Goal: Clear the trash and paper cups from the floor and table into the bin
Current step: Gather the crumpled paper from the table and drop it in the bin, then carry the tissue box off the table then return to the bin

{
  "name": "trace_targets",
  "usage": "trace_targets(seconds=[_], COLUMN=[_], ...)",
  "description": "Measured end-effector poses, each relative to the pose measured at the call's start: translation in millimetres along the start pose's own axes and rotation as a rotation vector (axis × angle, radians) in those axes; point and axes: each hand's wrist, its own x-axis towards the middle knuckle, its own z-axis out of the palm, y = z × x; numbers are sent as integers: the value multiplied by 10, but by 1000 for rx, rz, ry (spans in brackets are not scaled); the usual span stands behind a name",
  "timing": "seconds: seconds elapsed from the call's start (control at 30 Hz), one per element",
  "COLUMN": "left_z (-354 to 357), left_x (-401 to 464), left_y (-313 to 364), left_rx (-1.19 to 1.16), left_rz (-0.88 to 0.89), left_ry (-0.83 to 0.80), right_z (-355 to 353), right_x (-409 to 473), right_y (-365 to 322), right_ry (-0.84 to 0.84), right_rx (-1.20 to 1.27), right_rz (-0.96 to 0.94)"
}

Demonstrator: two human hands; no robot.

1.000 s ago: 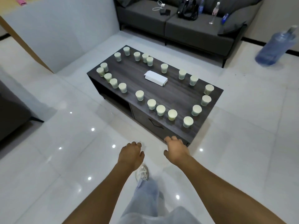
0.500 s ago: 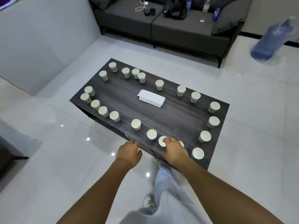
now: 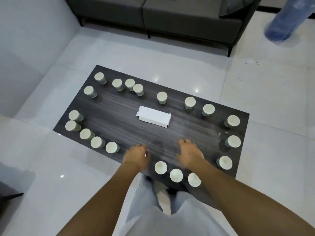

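White tiled floor point(image 3: 187, 65), dark table point(image 3: 119, 108) in middle. Paper cups point(image 3: 160, 167) set upside down around table edge, white box point(image 3: 154, 119) at centre. Left hand point(image 3: 136, 156) loosely curled, nothing held; right hand point(image 3: 189, 155) spread wide over bare table, likely positioned for nearest cups. Bin not seen.

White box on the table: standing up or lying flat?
Lying flat. The white box rests on its long side mid-table, an end flap sticking out.

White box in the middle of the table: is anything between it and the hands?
Nothing visible. Bare tabletop lies between the white box and both the left hand and right hand. The paper cups stand around the table's edges, not in between.
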Motion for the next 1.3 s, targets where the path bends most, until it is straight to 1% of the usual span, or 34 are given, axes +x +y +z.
trace_targets(seconds=[0.2, 0.37, 0.57, 0.73, 0.83, 0.9, 0.97, 1.07, 1.2, 1.3], left_z=[-127, -213, -369, -285, -103, 30, 152, 303, 471, 570], left_x=[769, 1425, 2129, 2730, 3082, 3324, 3564, 3865, 4102, 4127], left_y=[-326, -717, -1095, -1088, -1001, -962, -940, -920, -902, -902], left_rx=[28, 62, 116, 137, 118, 125, 167, 276, 332, 400], left_rz=[63, 146, 211, 268, 300, 347, 416, 500, 518, 549], left_ry=[-104, -218, -240, -262, -249, -199, -146, -111, -122, -103], right_z=[-7, 66, 170, 259, 347, 413, 485, 610, 806, 935], right_x=[616, 1235, 1901, 2371, 2718, 2958, 3183, 3435, 3598, 3584], right_y=[-217, -531, -928, -765, -596, -507, -443, -366, -255, -222], right_ry=[-25, -40, -2, 28, 66, 78, 95, 103, 90, 117], right_rx=[55, 121, 212, 214, 204, 170, 124, 50, -76, -91], right_rz=[71, 200, 223, 273, 272, 245, 211, 156, 87, 84])
